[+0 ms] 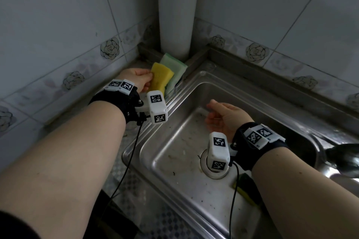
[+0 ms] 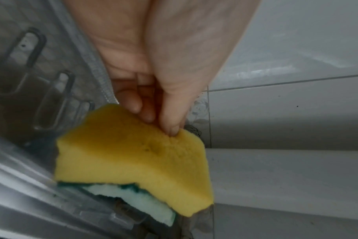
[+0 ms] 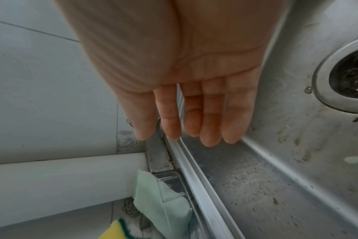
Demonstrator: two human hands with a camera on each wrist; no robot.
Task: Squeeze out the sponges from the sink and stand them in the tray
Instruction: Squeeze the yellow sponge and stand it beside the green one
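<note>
We find the yellow foam sponge with a dark green scouring face (image 1: pixel 161 79) standing on edge at the far left corner of the steel sink (image 1: pixel 194 161), leaning against a pale green sponge (image 1: pixel 175 71) that sits in the clear plastic tray (image 3: pixel 170 186) below the white pipe (image 1: pixel 177 15). The left hand (image 1: pixel 136 79) pinches the yellow sponge's upper near corner between thumb and fingertips (image 2: pixel 172 127); the sponge lies directly ahead of that grip, its long axis running down and away toward the tray. The wrist view does not show whether its lower edge is seated in the tray.

The right hand (image 1: pixel 225 118) hovers over the basin with fingers straight, relaxed and holding nothing, well apart from both sponges. A third sponge, yellow and green (image 1: pixel 245 188), lies at the near right of the basin, partly hidden under the right forearm. In our judgement the right hand is the nearer one for that piece, which lies behind its palm.
</note>
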